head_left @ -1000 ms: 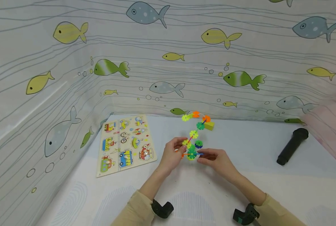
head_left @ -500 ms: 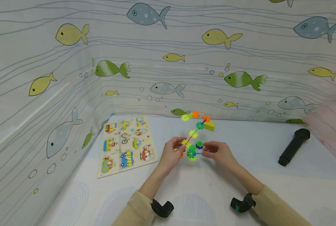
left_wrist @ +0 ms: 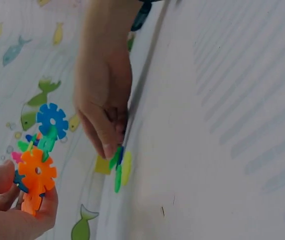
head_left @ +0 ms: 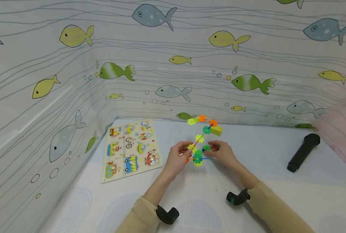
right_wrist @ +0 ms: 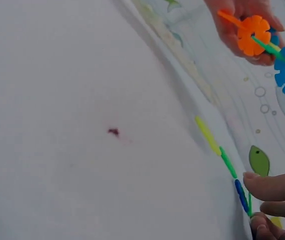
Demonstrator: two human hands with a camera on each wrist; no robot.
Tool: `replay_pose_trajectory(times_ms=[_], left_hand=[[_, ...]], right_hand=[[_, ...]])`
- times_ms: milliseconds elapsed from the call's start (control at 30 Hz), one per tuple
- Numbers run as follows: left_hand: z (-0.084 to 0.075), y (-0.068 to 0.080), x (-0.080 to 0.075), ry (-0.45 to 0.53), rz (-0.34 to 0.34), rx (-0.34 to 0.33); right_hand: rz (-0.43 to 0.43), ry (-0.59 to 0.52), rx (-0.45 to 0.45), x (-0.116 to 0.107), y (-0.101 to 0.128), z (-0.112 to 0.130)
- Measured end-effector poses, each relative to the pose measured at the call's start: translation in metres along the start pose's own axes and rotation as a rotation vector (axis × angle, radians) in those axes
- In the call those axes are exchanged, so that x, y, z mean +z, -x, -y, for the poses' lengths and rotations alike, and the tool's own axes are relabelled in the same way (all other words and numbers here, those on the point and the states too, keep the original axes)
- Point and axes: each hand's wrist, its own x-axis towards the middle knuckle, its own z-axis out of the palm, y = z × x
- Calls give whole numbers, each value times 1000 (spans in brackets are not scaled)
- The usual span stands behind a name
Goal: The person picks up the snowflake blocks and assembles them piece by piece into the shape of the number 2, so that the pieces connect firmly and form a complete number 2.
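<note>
My left hand [head_left: 176,158] grips a chain of linked plastic snowflake discs [head_left: 200,138] in orange, yellow, green and other colours. In the left wrist view an orange disc [left_wrist: 37,170] sits between its thumb and fingers, a blue disc [left_wrist: 52,121] beyond. My right hand [head_left: 223,153] is low at the table, thumb and fingertips around a green snowflake disc [head_left: 207,148] with a blue disc [right_wrist: 241,195] under it. Close to that hand, a green disc [right_wrist: 227,161] and a yellow disc [right_wrist: 207,135] show edge-on. The fingers partly hide the pinched disc.
A wooden picture puzzle board [head_left: 132,150] lies on the left of the table. A yellow block [head_left: 216,130] stands behind the chain. At the right lies a black microphone-like cylinder [head_left: 303,152]. A fish-print curtain [head_left: 173,74] surrounds the table's back and sides.
My right hand has moved from the blue edge beside the chain up to the loose green and blue discs, fingers now around the green one. My left hand keeps its hold on the chain.
</note>
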Motion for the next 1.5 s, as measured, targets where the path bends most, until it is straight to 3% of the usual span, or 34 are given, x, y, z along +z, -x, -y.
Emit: replay_pose_trajectory(times_ms=[200, 433, 733, 1100, 1500], left_hand=[[-4, -1, 0, 8, -2, -7], [-5, 0, 0, 0, -3, -15], [-3, 1, 2, 0, 7, -17], [0, -1, 2, -5, 4, -25], [-1, -1, 2, -4, 0, -32]], right_hand=[[-25, 75, 0, 4, -1, -2], [-32, 66, -37, 5, 3, -3], [6, 67, -93, -12, 29, -1], [95, -107, -49, -36, 61, 14], [127, -306, -17, -31, 72, 16]])
